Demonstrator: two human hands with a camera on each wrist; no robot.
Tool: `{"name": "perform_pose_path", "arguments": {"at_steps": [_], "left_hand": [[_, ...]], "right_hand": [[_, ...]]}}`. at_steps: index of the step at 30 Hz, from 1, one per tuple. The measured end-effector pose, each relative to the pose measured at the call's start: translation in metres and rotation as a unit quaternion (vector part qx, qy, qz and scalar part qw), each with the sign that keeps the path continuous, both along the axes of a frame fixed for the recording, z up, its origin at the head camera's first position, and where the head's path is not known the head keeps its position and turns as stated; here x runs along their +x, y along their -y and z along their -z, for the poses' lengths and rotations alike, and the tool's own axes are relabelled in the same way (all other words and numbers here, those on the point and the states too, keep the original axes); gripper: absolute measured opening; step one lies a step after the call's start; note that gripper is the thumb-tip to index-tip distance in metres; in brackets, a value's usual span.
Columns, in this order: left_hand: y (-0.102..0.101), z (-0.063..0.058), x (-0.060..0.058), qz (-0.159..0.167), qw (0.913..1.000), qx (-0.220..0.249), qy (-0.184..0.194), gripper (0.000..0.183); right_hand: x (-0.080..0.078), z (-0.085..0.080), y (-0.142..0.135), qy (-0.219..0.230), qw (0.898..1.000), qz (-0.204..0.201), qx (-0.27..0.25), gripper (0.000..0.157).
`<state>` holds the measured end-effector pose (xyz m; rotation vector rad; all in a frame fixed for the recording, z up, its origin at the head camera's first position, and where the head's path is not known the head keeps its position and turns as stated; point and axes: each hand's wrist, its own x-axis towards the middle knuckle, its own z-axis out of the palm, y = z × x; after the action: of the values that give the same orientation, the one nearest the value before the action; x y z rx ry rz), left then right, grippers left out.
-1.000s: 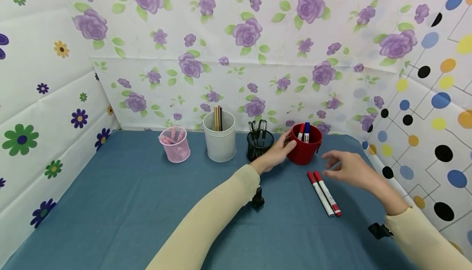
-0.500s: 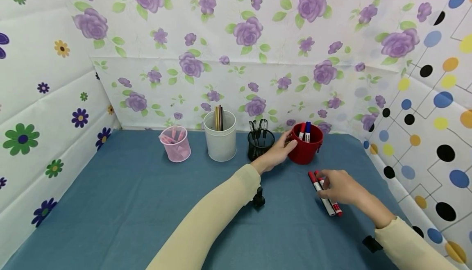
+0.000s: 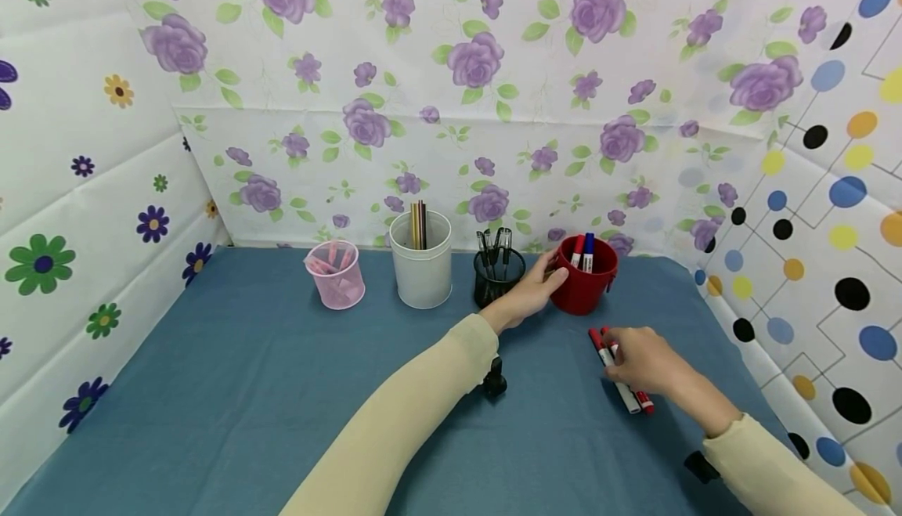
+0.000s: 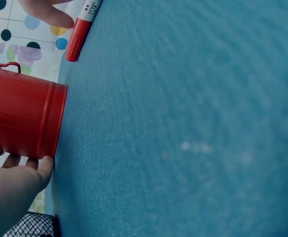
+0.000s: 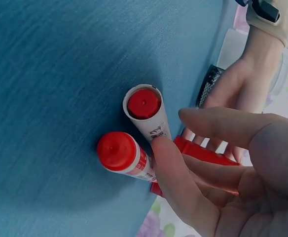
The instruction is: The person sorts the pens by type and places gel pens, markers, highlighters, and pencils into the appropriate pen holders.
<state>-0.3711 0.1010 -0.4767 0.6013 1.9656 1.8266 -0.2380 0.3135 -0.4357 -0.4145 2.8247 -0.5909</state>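
Note:
Two red-capped markers (image 3: 625, 397) lie side by side on the blue cloth. My right hand (image 3: 644, 359) is over them, thumb and fingers apart. In the right wrist view one fingertip overlaps the white-barrelled marker (image 5: 144, 104), while the thumb stands off to its other side; the red-ended marker (image 5: 118, 152) lies alongside. My left hand (image 3: 527, 293) holds the side of a red bucket (image 3: 583, 297), thumb across its front and fingers around behind. A red marker and a blue marker (image 3: 588, 254) stand inside it. In the left wrist view its fingers (image 4: 44, 170) meet the bucket near its base.
Left of the bucket stand a black mesh cup (image 3: 486, 290) with pens, a white bucket (image 3: 423, 277) with pencils and a pink cup (image 3: 338, 289) with pink items. Patterned sheets (image 3: 451, 164) border the blue cloth (image 3: 282, 391) at the back and both sides.
My right hand has come down and slightly left from beside the bucket to over the two markers. My left hand stays on the red bucket.

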Motion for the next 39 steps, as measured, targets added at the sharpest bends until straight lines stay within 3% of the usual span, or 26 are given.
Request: {"name": "perform_pose_path", "arguments": {"at_steps": [17, 23, 32, 39], "left_hand": [[0.000, 0.000, 0.001, 0.002, 1.0000, 0.001, -0.001, 0.065], [0.000, -0.002, 0.002, 0.002, 1.0000, 0.005, -0.001, 0.065], [0.001, -0.002, 0.001, 0.005, 1.0000, 0.002, 0.005, 0.065], [0.001, -0.002, 0.000, 0.006, 0.9999, 0.005, 0.006, 0.065]], "right_hand": [[0.003, 0.002, 0.009, 0.034, 0.999, -0.009, -0.016, 0.043], [-0.001, -0.007, -0.001, 0.058, 0.996, -0.027, -0.070, 0.041], [-0.015, -0.029, -0.028, 0.080, 0.980, -0.001, -0.182, 0.049], [-0.022, -0.048, -0.049, 0.054, 0.969, 0.014, -0.240, 0.057]]}}
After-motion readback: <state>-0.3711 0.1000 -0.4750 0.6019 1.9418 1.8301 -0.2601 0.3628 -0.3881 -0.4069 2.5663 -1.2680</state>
